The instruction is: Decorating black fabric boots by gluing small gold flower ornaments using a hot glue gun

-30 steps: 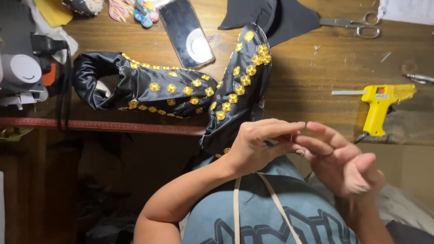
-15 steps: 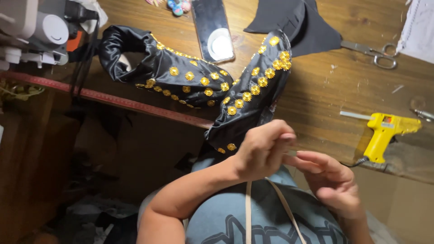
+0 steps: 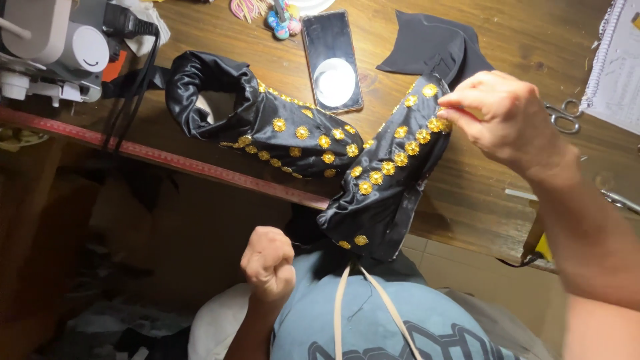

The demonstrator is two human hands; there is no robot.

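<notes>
Two hands, right hand [image 3: 507,120] pinching black studded garment [image 3: 393,167], left hand [image 3: 268,263] fisted

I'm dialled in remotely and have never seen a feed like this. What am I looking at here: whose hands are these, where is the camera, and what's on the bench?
There is no machine arm: the single camera sits on a person's head and looks down at their own two bare hands and their lap. The right hand reaches out over the wooden table and pinches at the gold studs along the edge of a shiny black garment piece. The left hand is closed in a fist, low near the body; what it holds, if anything, cannot be seen. On the table lie a phone, a plain black fabric piece, scissors and, at the far left, a white sewing machine.
</notes>
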